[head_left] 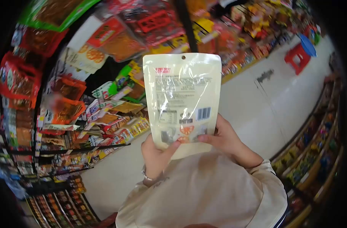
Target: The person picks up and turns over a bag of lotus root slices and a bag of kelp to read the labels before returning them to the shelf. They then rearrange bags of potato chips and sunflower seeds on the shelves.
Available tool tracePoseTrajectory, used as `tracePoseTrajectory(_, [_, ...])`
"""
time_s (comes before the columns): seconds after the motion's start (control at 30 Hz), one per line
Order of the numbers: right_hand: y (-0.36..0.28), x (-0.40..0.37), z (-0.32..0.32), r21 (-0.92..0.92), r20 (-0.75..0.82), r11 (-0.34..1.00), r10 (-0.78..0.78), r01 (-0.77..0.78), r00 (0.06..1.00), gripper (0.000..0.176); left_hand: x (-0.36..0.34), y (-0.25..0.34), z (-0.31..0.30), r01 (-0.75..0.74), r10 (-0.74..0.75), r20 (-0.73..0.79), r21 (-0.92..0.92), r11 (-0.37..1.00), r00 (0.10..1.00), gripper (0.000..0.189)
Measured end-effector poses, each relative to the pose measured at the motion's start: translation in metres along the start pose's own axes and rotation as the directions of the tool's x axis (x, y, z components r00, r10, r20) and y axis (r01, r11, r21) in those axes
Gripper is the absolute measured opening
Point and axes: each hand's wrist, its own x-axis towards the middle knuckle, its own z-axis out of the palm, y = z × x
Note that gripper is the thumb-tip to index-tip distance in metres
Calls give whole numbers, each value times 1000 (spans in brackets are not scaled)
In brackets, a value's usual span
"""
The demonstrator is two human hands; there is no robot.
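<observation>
A cream-coloured snack pouch is held upright in front of me, its printed back with small text and a barcode facing me. My left hand grips the pouch's lower left edge, thumb on the front and fingers hidden behind. At the lower right edge, my right hand holds it the same way, with its thumb near the orange fruit picture. A small round hole shows in the pouch's top seal.
Shelves with hanging packets stand on the left and across the top. Another curved shelf of snacks runs along the right. A red stool with a blue basin is on the pale floor.
</observation>
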Motion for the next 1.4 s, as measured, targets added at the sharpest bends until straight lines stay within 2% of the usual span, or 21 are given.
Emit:
tracePoseTrajectory(0.07, [3, -34, -9, 1, -70, 1000, -7, 8, 997, 59, -10, -1, 17, 121, -112, 72, -130, 984, 991, 35])
tracePoseTrajectory(0.1, [-1, -48, -13, 116, -82, 991, 72, -62, 994, 59, -14, 1, 26, 129, -116, 107, -126, 984, 988, 35])
tracePoseTrajectory(0.13, [-3, -59, -18, 226, -79, 967, 142, -121, 987, 60, -18, 3, 36, 125, -101, 125, -198, 972, 987, 33])
tracePoseTrajectory(0.23, [-9, -84, -32, 303, -101, 945, 162, -125, 982, 61, -30, 17, 60, 153, -114, 141, -312, 938, 983, 31])
tracePoseTrajectory(0.33, [-14, -93, -31, 279, -107, 946, 200, -164, 974, 58, -37, 21, 67, 153, -123, 104, -363, 919, 987, 31])
tracePoseTrajectory(0.4, [-11, -101, -33, 237, -76, 959, 177, -155, 981, 57, -44, 19, 72, 144, -119, 89, -357, 923, 989, 32])
tracePoseTrajectory(0.47, [-4, -111, -34, 213, -83, 967, 161, -140, 983, 56, -48, 17, 78, 127, -90, 139, -285, 950, 986, 32])
tracePoseTrajectory(0.57, [6, -124, -41, 172, -198, 984, 84, -50, 977, 54, -48, 23, 96, 119, -63, 194, -291, 949, 979, 31])
tracePoseTrajectory(0.67, [9, -145, -51, 231, -333, 971, 146, -69, 932, 52, -47, 19, 119, 41, 18, 268, -213, 976, 963, 31])
tracePoseTrajectory(0.83, [7, -174, -63, 186, -547, 982, 127, -27, 828, 48, -41, 34, 154, 10, 99, 419, -249, 968, 903, 32])
tracePoseTrajectory(0.97, [6, -185, -69, 155, -614, 988, 88, 11, 785, 52, -32, 37, 170, -52, 164, 505, -228, 972, 847, 34])
tracePoseTrajectory(1.03, [8, -183, -70, 30, -703, 999, -6, 38, 711, 68, -29, 41, 178, -76, 181, 491, -227, 971, 852, 35])
tracePoseTrajectory(1.07, [5, -181, -71, 32, -708, 998, -10, 46, 706, 68, -26, 43, 182, -97, 192, 461, -223, 970, 867, 35])
tracePoseTrajectory(1.1, [-1, -179, -74, -261, -774, 963, -167, -67, 611, 76, -20, 44, 185, -104, 199, 467, -221, 970, 862, 35])
tracePoseTrajectory(1.13, [-4, -176, -78, -513, -776, 832, -344, -212, 529, 85, -13, 42, 189, -128, 200, 458, -184, 975, 866, 34])
tracePoseTrajectory(1.23, [0, -160, -94, -552, -765, 814, -409, -181, 497, 89, 13, 30, 196, -161, 211, 427, -150, 976, 880, 32])
tracePoseTrajectory(1.4, [6, -135, -120, -603, -671, 785, -404, -141, 622, 83, 43, 20, 209, -97, 185, 392, -234, 967, 901, 31])
